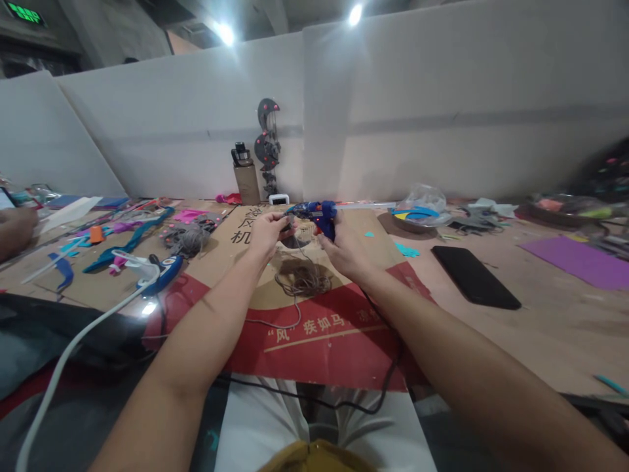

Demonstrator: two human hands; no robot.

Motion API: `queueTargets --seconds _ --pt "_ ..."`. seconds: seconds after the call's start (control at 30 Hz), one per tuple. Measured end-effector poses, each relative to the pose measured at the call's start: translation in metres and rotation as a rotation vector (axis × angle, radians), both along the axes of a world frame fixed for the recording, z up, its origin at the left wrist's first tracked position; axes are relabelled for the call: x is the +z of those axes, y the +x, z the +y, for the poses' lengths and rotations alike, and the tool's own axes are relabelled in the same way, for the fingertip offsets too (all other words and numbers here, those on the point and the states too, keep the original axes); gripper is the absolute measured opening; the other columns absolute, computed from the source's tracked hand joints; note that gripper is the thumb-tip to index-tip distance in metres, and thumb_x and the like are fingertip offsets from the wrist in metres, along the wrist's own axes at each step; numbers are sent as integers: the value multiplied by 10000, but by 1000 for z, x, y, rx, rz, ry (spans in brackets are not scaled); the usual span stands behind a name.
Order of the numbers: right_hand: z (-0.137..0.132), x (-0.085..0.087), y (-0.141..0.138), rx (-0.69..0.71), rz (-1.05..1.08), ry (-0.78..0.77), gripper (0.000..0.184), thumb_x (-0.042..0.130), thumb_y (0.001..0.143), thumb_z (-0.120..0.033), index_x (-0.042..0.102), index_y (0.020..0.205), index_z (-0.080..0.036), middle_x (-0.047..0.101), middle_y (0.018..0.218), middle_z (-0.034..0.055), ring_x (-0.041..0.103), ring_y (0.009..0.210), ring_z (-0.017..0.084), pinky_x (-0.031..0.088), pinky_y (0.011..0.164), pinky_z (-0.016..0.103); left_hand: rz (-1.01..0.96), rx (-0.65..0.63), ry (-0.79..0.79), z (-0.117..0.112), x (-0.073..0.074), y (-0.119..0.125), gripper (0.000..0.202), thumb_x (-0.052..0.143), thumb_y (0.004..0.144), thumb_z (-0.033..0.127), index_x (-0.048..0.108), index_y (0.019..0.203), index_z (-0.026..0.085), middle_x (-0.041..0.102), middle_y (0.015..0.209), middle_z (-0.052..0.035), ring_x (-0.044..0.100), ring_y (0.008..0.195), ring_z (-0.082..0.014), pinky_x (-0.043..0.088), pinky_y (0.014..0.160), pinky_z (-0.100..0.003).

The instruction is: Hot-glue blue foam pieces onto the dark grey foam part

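Observation:
My right hand (344,248) is wrapped around the handle of a blue glue gun (314,211), whose nozzle points left. Close to the nozzle tip, my left hand (268,235) pinches a small greyish piece too small to name. Below both hands a loose tangle of grey cord (307,280) lies on a printed cardboard sheet (324,347), and one strand rises from it toward my left fingers. A pale roundish object (305,235), partly hidden by the hands, sits just under the glue gun. The gun's black cable hangs from my right hand over the cardboard's front edge.
Left are a grey yarn bundle (189,241), a blue device (164,274) with a white cable, and coloured scraps. A brown bottle (246,182) stands behind near a hanging grey crescent ornament (266,149). Right are a black phone (472,275), purple sheet (582,261) and bowl (417,221). Another person's hand (17,231) is far left.

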State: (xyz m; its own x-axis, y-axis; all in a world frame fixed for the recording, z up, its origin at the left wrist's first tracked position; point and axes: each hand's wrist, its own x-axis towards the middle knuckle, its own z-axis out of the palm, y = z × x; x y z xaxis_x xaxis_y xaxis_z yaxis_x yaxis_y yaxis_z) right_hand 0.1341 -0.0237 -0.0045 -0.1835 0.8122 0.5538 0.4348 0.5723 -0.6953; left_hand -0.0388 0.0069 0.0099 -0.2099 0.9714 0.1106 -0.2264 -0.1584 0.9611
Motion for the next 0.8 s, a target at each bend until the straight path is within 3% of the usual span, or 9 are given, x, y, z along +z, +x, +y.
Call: queueTargets --seconds 0.3,0.53,0.8 --pt "2 -2 0 -20 -5 14 479 496 849 -223 443 1325 -213 634 978 97 610 892 264 495 867 453 -6 -12 12 2 -2 -1 91 716 742 105 640 693 111 675 679 -47 632 614 -113 558 685 -280" --pt "0 -1 -1 -18 -10 4 477 498 851 -223 444 1325 -223 632 915 79 615 838 250 490 870 450 30 -5 -6 -1 1 2 101 665 771 83 632 684 119 670 665 -39 621 612 -110 560 677 -283" --pt "5 -3 0 -26 15 -7 470 506 847 -229 456 1314 -223 646 1015 98 620 923 265 495 898 459 -11 -21 22 2 -2 -3 74 686 757 91 648 698 114 682 700 -52 635 625 -111 561 699 -277"
